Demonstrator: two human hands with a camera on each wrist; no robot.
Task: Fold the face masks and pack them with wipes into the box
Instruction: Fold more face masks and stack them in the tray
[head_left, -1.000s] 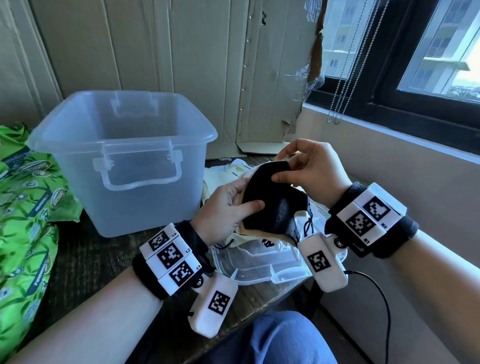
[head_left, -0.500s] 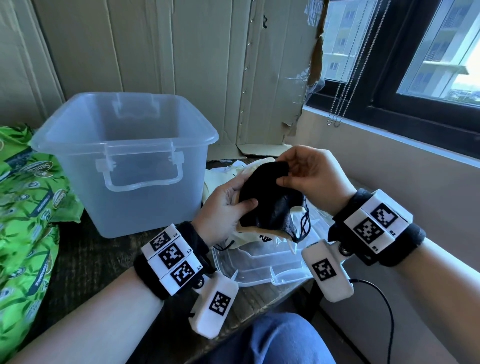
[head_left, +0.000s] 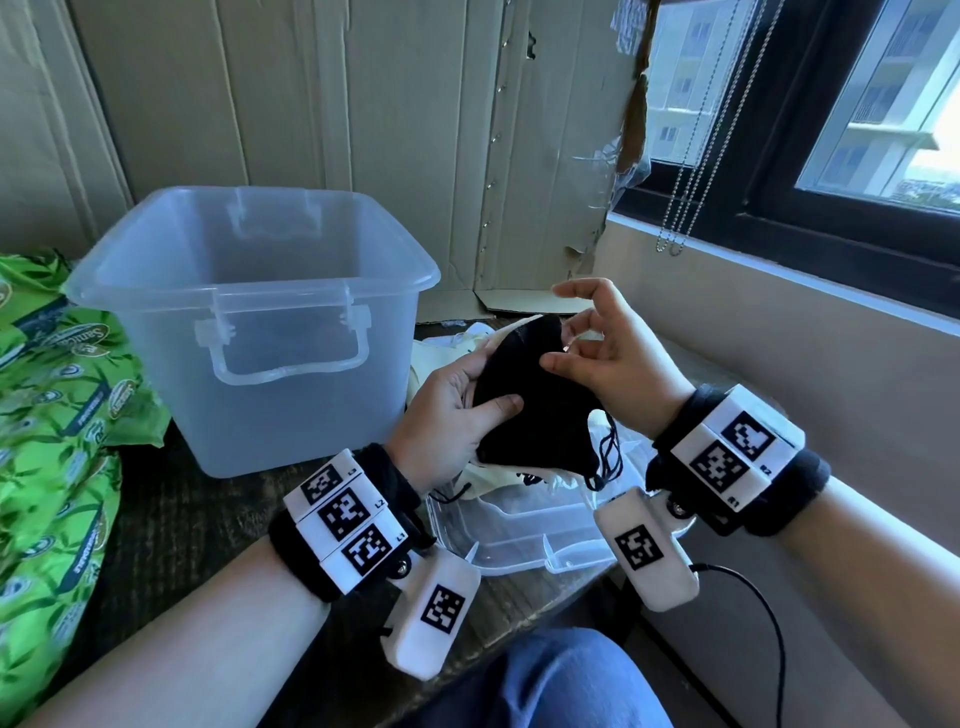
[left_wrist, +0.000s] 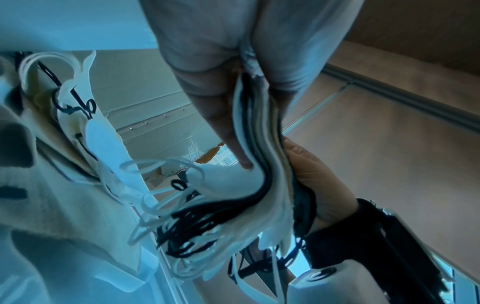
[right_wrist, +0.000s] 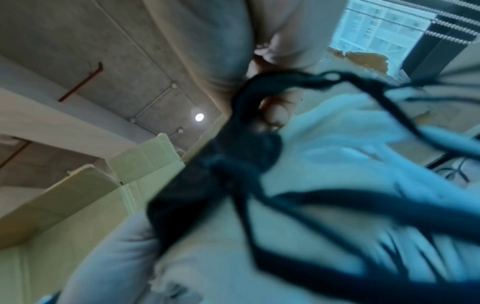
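A black face mask (head_left: 540, 415) tops a stack of folded white and black masks (left_wrist: 262, 164) that my left hand (head_left: 467, 415) grips from the left, thumb across the black face. My right hand (head_left: 592, 353) is at the stack's top right corner with its fingers spread and loosely bent, and only the thumb tip touches the black mask. Ear loops dangle from the lower right end. In the right wrist view the black mask (right_wrist: 207, 174) is a blur. The clear plastic box (head_left: 156, 395) stands left of my hands, and I see nothing in it. Green wipes packs (head_left: 57, 415) lie at the far left.
The box's clear lid (head_left: 519, 530) lies on the dark table (head_left: 182, 519) under my hands. More pale masks (head_left: 452, 343) are heaped behind the stack. A wall and window sill (head_left: 779, 291) close off the right side, and cardboard stands behind.
My right hand has loosened its hold on the mask's top edge, and its fingers have lifted and spread. The left hand still holds the stack, which is now flatter.
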